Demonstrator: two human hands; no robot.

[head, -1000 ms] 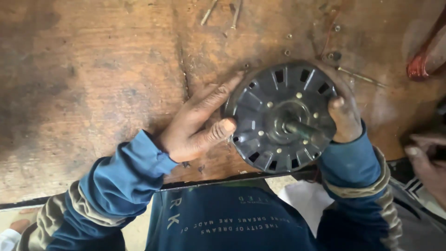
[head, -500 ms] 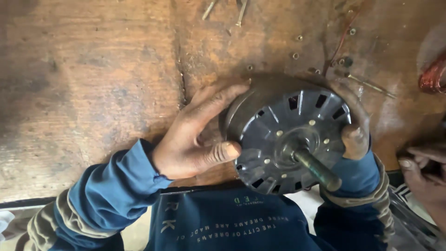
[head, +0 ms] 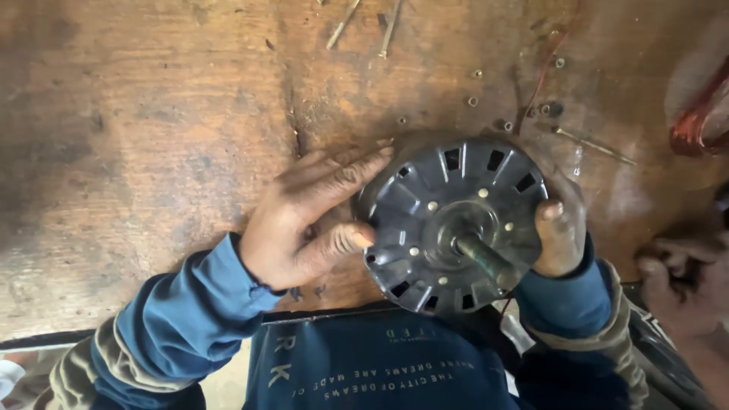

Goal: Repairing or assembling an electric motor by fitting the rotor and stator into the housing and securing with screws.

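Observation:
A round dark metal motor housing (head: 448,201) with slotted vents, small pale rivets and a central shaft (head: 486,258) rests on the worn wooden table (head: 152,137). My left hand (head: 307,220) grips its left rim, fingers laid along the top edge and thumb pressed on the side. On the opposite rim my right hand (head: 560,224) clasps the housing, thumb on the face. Both sleeves are blue with tan cuffs.
Long screws (head: 342,24) and small nuts (head: 474,87) lie scattered on the table behind the housing. A copper wire coil (head: 699,125) sits at the right edge. Another person's hand (head: 676,292) is at the lower right.
The housing and both hands sit a little higher and more central in view than before. My grip on both rims stays the same.

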